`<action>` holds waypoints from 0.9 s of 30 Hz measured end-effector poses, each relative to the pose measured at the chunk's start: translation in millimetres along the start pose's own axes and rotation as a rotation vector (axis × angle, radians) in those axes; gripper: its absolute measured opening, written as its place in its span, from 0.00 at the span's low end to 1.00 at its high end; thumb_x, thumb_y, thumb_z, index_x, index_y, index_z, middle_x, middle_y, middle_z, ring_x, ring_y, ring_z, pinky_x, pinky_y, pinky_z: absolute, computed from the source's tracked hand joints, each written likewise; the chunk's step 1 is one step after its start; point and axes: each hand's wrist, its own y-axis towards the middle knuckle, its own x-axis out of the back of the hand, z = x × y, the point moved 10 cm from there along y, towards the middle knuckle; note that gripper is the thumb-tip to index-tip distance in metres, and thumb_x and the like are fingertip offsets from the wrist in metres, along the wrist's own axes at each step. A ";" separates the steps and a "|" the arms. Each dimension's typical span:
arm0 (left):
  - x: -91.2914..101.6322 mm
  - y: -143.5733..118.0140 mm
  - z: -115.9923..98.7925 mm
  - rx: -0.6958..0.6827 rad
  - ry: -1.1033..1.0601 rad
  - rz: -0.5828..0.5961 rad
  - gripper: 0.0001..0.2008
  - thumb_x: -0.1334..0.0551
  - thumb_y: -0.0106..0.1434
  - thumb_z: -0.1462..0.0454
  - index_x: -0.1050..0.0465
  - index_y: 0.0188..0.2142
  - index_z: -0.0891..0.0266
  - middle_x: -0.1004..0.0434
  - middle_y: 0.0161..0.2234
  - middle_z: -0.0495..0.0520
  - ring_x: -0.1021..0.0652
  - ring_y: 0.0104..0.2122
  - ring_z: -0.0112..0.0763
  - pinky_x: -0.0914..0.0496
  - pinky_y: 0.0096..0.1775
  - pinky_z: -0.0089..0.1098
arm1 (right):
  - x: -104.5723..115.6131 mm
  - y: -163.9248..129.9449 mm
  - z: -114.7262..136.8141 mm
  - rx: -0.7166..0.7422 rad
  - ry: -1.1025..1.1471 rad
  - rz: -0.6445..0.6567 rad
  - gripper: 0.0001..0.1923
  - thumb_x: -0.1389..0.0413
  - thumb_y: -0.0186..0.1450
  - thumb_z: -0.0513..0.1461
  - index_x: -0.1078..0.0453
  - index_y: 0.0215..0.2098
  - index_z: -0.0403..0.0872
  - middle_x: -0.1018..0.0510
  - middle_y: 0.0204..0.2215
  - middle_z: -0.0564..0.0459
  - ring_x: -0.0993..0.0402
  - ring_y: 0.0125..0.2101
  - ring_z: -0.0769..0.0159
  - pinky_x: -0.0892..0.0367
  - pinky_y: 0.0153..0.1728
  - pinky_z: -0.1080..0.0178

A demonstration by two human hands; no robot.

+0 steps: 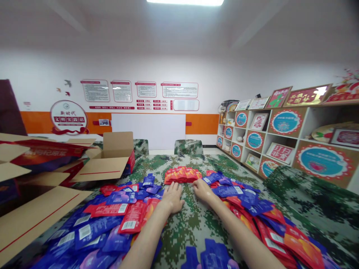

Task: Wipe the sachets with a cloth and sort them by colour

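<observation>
A fanned row of red-orange drink pouches (183,174) lies across the middle of the camouflage-covered table. My left hand (172,198) rests at the row's near left edge, palm down, with fingers stretched and thumb out to the side. At the right end of that row is my right hand (202,189), its fingers curled together by the pouches; what is between the fingertips, if anything, is hidden. Beside my left forearm spreads a loose heap of blue and red pouches (112,220). Another mixed heap (252,203) runs along my right forearm.
Several blue pouches (211,256) lie at the near edge between my arms. Open cardboard boxes (103,168) stand at the left. Camouflage-covered chairs (188,147) are beyond the table and at the right. A white shelf unit (265,136) lines the right wall.
</observation>
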 end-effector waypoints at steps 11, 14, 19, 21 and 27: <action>27.3 52.4 30.2 0.046 0.122 -0.226 0.33 0.43 0.55 0.67 0.50 0.60 0.54 0.52 0.62 0.51 0.53 0.62 0.46 0.49 0.57 0.49 | 8.4 21.6 -8.3 0.103 -0.095 -0.037 0.32 0.50 0.58 0.34 0.46 0.60 0.53 0.40 0.58 0.45 0.39 0.54 0.58 0.44 0.52 0.59; 23.2 66.3 27.1 -0.010 0.139 -0.173 0.31 0.43 0.55 0.69 0.46 0.59 0.56 0.44 0.59 0.54 0.42 0.58 0.42 0.42 0.55 0.40 | 1.2 30.2 -11.3 0.098 -0.156 0.027 0.28 0.53 0.61 0.36 0.45 0.60 0.55 0.28 0.48 0.46 0.31 0.46 0.58 0.40 0.47 0.58; 16.5 67.5 26.3 -0.073 0.159 -0.140 0.28 0.46 0.57 0.71 0.44 0.58 0.58 0.37 0.55 0.56 0.34 0.53 0.36 0.40 0.53 0.33 | -7.0 31.7 -15.6 0.088 -0.222 0.046 0.26 0.57 0.65 0.36 0.46 0.60 0.56 0.24 0.40 0.46 0.28 0.41 0.58 0.37 0.43 0.58; 16.1 67.7 28.6 -0.081 0.161 -0.136 0.27 0.48 0.59 0.71 0.43 0.58 0.55 0.36 0.55 0.55 0.33 0.52 0.36 0.39 0.52 0.33 | -7.6 31.7 -15.5 0.088 -0.214 0.041 0.26 0.57 0.65 0.36 0.46 0.60 0.56 0.24 0.40 0.46 0.28 0.42 0.58 0.38 0.43 0.58; 14.1 80.7 42.9 -0.081 0.157 -0.119 0.26 0.48 0.59 0.70 0.41 0.57 0.52 0.34 0.53 0.54 0.31 0.50 0.38 0.38 0.51 0.36 | -10.4 41.7 -15.0 0.063 -0.160 0.050 0.25 0.57 0.65 0.35 0.45 0.60 0.54 0.24 0.42 0.47 0.30 0.44 0.60 0.40 0.47 0.60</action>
